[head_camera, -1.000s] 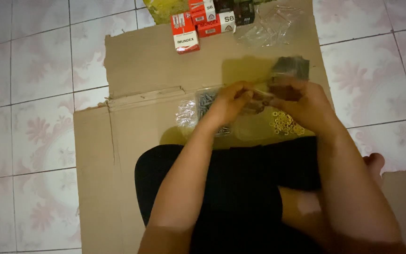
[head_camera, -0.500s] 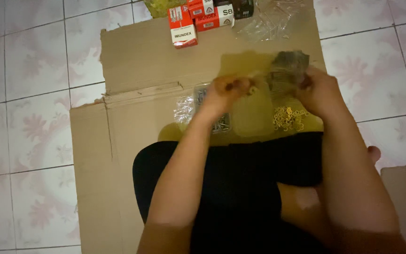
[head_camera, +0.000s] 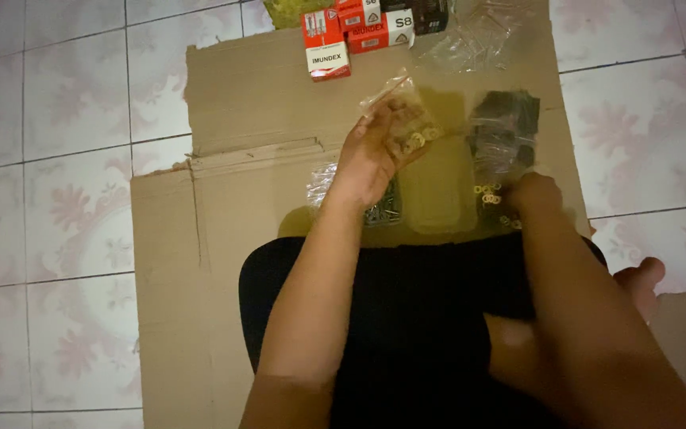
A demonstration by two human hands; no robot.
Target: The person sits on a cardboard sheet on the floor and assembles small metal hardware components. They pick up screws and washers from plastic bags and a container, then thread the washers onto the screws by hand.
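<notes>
Two hands apart: left hand [head_camera: 371,155] grips small clear bag [head_camera: 406,119] of brass washers, raised over cardboard [head_camera: 263,111]; right hand [head_camera: 535,195] (nearer, fingers curled, grip unclear) sits on loose washers [head_camera: 487,195] just right of it.

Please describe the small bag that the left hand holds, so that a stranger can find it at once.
On the flat brown cardboard sheet, find the left hand raised above the middle. It holds a small clear plastic bag of yellowish metal rings. Unlike the other bags, it is lifted off the cardboard.
</notes>
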